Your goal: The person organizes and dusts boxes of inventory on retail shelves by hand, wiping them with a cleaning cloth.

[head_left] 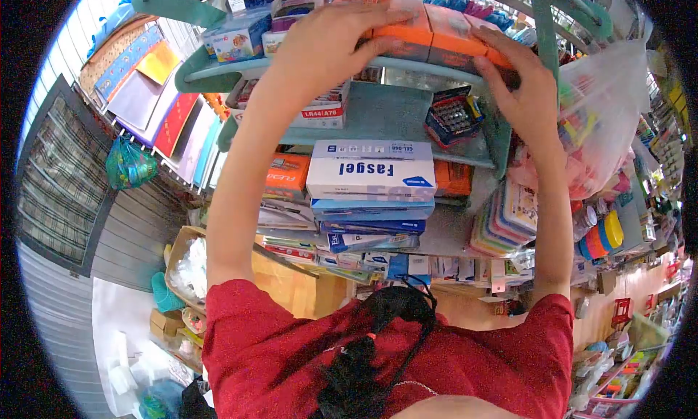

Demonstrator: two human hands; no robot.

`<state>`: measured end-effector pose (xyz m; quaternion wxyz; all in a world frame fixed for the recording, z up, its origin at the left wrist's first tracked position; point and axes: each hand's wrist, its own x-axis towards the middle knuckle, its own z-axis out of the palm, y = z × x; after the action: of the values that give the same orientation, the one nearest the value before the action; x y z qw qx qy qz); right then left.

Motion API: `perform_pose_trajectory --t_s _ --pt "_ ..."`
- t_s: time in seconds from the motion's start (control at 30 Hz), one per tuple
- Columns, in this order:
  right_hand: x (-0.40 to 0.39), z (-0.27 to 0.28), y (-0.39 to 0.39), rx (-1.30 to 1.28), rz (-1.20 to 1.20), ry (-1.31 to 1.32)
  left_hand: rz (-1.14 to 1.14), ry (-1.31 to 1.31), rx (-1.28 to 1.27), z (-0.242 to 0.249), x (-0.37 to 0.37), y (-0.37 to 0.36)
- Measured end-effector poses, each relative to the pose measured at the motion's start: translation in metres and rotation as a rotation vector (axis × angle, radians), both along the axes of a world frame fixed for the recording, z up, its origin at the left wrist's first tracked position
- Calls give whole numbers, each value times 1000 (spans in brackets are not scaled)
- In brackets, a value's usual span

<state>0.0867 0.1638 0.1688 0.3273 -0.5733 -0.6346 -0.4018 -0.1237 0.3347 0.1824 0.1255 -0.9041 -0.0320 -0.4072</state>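
A row of orange boxes (451,39) stands on the upper green shelf, with grey lower edges. My left hand (342,37) is around the left end of the row, fingers over the top and thumb along the front. At the right end, my right hand (520,88) has its fingers over the last box and its thumb against the front. Beyond my left wrist are small blue-and-white boxes (238,42). Below, on the middle shelf (385,110), sit a box marked LR44 (323,115) and a dark open box of small items (454,117).
White-and-blue Fasgel boxes (371,168) are stacked on a lower shelf, beside orange Flexi boxes (286,173). A clear plastic bag (603,106) hangs at the right, above stacked pastel trays (509,215). Paper folders (145,92) line a rack at the left. Cartons (182,262) stand on the floor.
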Motion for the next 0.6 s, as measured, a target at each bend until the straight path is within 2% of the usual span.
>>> perform_pose_trajectory --t_s 0.1,0.2,0.23,0.3,0.4,0.47,0.5,0.6 --pt "0 8 -3 -180 -20 239 166 173 -285 11 -2 -13" --pt "6 4 1 -125 20 183 212 225 -303 16 -1 -15" --pt "-2 5 -2 -195 -21 310 201 232 -464 29 -4 -34" --pt "-17 12 -16 -246 58 179 102 157 -359 18 -5 -27" --pt "-22 16 -23 -227 75 159 -27 84 -243 6 -7 -14" --pt "-21 5 -11 72 73 -60 -151 -44 -145 -2 -14 -9" --pt "-25 -4 -23 96 91 -5 -249 -124 -80 -7 -18 -4" --pt "-40 -27 -61 68 172 134 -116 -184 -156 -22 -77 -31"
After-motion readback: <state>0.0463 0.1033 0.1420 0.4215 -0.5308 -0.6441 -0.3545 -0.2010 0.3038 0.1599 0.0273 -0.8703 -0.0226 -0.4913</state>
